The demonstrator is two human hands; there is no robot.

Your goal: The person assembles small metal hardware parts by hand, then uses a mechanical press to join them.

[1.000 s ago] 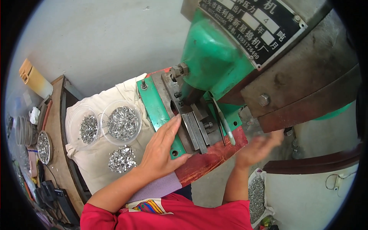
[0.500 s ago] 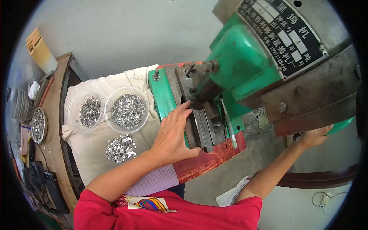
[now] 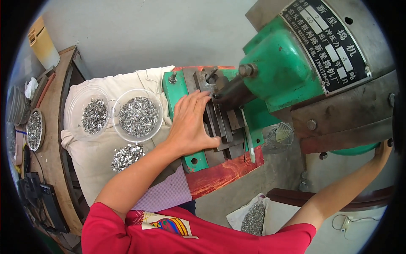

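My left hand (image 3: 188, 122) spans a steel die block (image 3: 222, 127) on the green bench press. Its fingers are at the far end of the block and its thumb at the near end, so the hand grips it lengthwise. Above the block's far part stands the dark steel ram (image 3: 230, 93), below the green press head (image 3: 281, 63). At the far right, my right hand (image 3: 384, 150) reaches up beside the green wheel rim (image 3: 355, 151). The press body and the dark picture edge hide its fingers, so its grip cannot be made out.
Left of the press, a cloth-covered bench (image 3: 95, 165) carries two clear tubs of small metal pieces, the nearer tub (image 3: 159, 122) and the farther-left tub (image 3: 69, 114). A loose metal heap (image 3: 127, 157) lies before them. A white-handled tool (image 3: 249, 142) lies beside the die.
The die block has slid away from me under the ram, with my left hand on it. My right hand has moved rightward along the wheel. The view has shifted slightly.
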